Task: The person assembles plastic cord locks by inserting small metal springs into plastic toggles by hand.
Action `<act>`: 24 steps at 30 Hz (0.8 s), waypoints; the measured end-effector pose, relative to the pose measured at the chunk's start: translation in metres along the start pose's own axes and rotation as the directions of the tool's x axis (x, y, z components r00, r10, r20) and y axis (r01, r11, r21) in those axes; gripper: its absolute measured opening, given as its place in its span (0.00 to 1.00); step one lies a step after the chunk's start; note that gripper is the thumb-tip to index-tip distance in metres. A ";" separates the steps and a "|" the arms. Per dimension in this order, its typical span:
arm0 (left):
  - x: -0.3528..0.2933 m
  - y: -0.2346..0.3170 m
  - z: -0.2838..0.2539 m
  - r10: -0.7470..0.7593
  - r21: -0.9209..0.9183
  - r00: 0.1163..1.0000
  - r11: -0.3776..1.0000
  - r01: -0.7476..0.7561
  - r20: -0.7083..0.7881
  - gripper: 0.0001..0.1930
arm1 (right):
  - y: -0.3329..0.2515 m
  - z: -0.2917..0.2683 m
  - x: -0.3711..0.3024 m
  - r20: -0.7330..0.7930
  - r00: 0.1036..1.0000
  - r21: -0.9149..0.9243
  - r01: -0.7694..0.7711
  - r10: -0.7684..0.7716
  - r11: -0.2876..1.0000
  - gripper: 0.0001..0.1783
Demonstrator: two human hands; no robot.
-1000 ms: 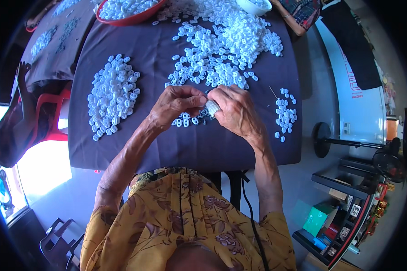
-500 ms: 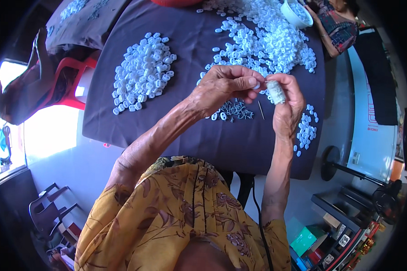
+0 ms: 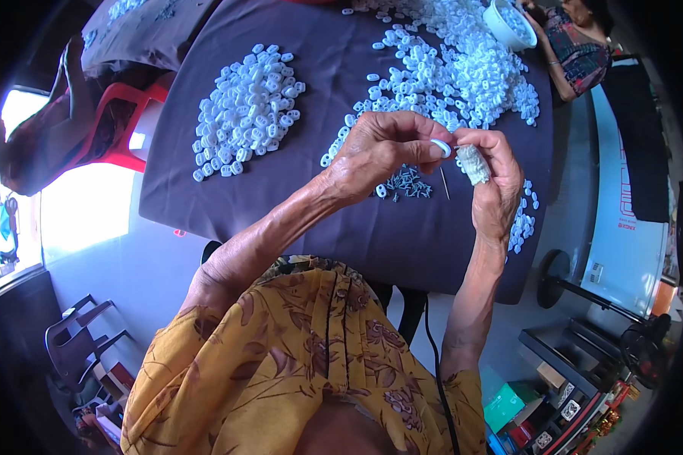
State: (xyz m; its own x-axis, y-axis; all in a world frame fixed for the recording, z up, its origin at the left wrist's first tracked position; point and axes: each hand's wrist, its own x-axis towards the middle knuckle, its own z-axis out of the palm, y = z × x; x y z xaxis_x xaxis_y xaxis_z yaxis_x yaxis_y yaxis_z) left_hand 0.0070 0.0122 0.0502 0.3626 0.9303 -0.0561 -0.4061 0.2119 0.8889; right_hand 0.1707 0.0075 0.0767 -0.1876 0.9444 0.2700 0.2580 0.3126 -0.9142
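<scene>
From the head view, we see a surface [image 3: 357, 243] with a dark cloth, a red chair [image 3: 118, 98] on the left and a big white panel [image 3: 615, 254] with red writing on the right. A white bowl [image 3: 496, 32] holds little white bits, and more lie in heaps [image 3: 247, 114]. The left hand's [image 3: 379, 152] grip pinches one white piece [image 3: 441, 147]. We cannot tell if the right hand's [image 3: 497, 178] grip, close by, holds anything
</scene>
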 end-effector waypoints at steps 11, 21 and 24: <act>-0.026 -0.073 -0.029 0.171 0.798 0.917 0.453 -0.398 0.360 0.05 | 0.025 -0.012 -0.005 -0.015 0.994 0.185 -0.103 0.108 0.977 0.10; 0.004 -0.076 -0.045 0.273 0.874 0.877 0.181 -0.451 0.396 0.05 | 0.045 -0.016 -0.017 -0.051 0.972 0.207 -0.216 0.231 0.954 0.09; 0.036 -0.080 -0.047 0.268 0.918 0.906 0.137 -0.372 0.328 0.05 | 0.046 -0.013 -0.019 -0.048 0.967 0.202 -0.236 0.250 0.950 0.10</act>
State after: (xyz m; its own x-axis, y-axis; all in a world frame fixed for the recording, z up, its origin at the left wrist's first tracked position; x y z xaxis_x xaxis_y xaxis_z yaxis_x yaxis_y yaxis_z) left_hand 0.0130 0.0424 -0.0440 0.4944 0.8015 0.3363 0.5790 -0.5922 0.5603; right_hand 0.1988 0.0048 0.0338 -0.0715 0.9963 0.0467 0.0976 0.0536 -0.9938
